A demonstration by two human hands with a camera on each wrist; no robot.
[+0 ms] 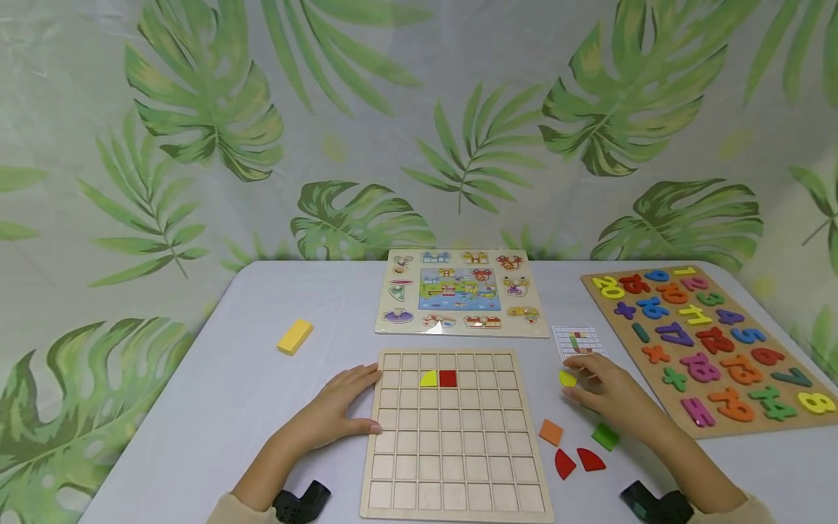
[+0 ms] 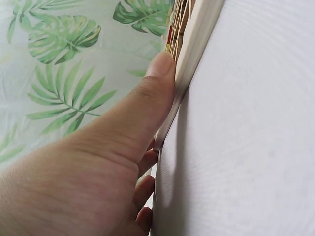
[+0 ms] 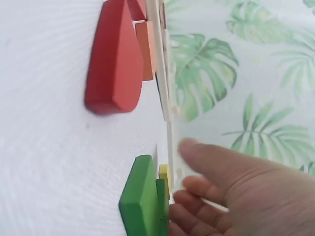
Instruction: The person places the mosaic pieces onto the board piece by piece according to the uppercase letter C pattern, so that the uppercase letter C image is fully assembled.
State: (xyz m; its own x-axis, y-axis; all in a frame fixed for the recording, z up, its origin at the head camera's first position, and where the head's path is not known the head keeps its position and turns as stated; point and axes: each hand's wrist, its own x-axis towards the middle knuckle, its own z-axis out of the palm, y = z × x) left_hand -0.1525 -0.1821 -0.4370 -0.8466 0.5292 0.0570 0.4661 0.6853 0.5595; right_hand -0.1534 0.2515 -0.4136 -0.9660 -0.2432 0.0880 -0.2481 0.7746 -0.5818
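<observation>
A wooden grid board (image 1: 452, 429) lies on the table, with a yellow quarter-circle piece (image 1: 428, 379) and a red square (image 1: 448, 378) side by side in an upper row. My left hand (image 1: 330, 407) rests against the board's left edge, thumb on the rim, fingers spread. Right of the board, my right hand (image 1: 609, 389) hovers low over a small card (image 1: 579, 342) printed with a coloured pattern. A loose yellow piece (image 1: 567, 378) lies by its fingertips; in the right wrist view the thumb (image 3: 211, 157) stands apart from it.
An orange square (image 1: 551, 432), a green piece (image 1: 605, 437) and red quarter-circles (image 1: 591, 459) lie between board and right forearm. A number board (image 1: 713, 342) stands at the right, a picture puzzle (image 1: 462, 292) at the back, a yellow block (image 1: 295, 337) at the left.
</observation>
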